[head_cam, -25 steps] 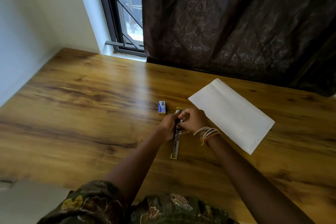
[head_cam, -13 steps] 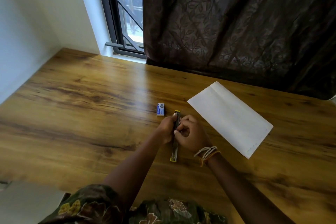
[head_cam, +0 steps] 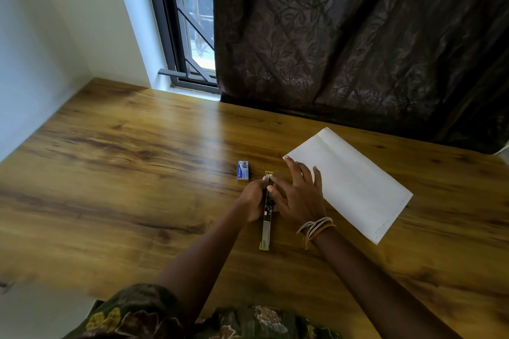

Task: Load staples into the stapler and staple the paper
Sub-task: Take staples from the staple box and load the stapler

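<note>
Right hand (head_cam: 296,195) now spread open, fingers fanned, no longer pinched at the stapler as half a second ago; heel still beside it, fingertips toward the paper's near corner. Left hand (head_cam: 254,198) closed around the stapler (head_cam: 267,217), lying opened out flat lengthwise at mid-table. Probably the staples are seated, and closing comes next. Staple box (head_cam: 243,170) just beyond, toward the window edge. Paper (head_cam: 355,184) flat toward the right edge, unstapled.

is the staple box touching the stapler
Apart. The head view shows bare wood between the staple box and the stapler, which the left hand grips.
</note>
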### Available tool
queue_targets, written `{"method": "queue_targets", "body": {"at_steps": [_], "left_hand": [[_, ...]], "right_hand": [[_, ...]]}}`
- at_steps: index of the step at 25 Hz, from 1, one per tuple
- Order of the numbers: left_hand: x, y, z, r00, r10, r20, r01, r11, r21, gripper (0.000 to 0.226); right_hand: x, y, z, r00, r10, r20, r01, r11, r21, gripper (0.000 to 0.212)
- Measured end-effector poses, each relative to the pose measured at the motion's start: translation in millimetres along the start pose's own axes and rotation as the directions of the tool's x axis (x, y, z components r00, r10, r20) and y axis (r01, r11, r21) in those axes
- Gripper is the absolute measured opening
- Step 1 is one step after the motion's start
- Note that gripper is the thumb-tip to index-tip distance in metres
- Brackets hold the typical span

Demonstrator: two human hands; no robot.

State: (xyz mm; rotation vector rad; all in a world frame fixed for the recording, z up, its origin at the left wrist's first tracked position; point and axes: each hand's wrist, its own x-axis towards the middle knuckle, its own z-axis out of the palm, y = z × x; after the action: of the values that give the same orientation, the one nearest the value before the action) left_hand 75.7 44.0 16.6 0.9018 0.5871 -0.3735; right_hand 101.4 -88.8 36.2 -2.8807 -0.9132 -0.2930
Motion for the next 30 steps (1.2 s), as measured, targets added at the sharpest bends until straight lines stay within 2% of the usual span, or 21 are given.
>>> {"method": "queue_targets", "body": {"at_steps": [10, 15, 20, 22, 25, 30], "left_hand": [[2.1, -4.2, -2.7, 0.999, 0.046, 0.001, -0.046, 0.999, 0.010, 0.036], [2.6, -3.6, -3.1, 0.999, 0.017, -0.031, -0.017, 1.000, 0.004, 0.036], [-1.7, -2.6, -0.4, 1.000, 0.025, 0.016, -0.025, 1.000, -0.008, 0.040], [-1.8, -1.9, 0.1, 1.000, 0.019, 0.019, -0.019, 1.000, -0.016, 0.043], [-0.7, -1.8, -0.1, 0.999, 0.030, 0.016, -0.030, 1.000, 0.005, 0.043], [-0.5, -1.6, -0.2, 0.999, 0.036, 0.036, -0.036, 0.999, -0.008, 0.037]], "right_hand": [[-3.0, -10.0, 2.6, 0.999, -0.006, -0.031, 0.006, 1.000, 0.005, 0.053], [-14.9, -13.4, 3.9, 1.000, 0.006, 0.013, -0.006, 1.000, 0.016, 0.053], [-7.9, -11.9, -5.6, 0.980, 0.183, -0.076, -0.156, 0.951, 0.268, 0.032], [-2.1, -8.8, -8.8, 0.982, 0.168, -0.085, -0.144, 0.961, 0.237, 0.021], [4.4, -5.9, -10.2, 0.998, 0.042, -0.041, -0.038, 0.995, 0.092, 0.015], [1.8, -2.5, -5.1, 0.994, -0.099, 0.051, 0.103, 0.990, -0.098, 0.048]]}}
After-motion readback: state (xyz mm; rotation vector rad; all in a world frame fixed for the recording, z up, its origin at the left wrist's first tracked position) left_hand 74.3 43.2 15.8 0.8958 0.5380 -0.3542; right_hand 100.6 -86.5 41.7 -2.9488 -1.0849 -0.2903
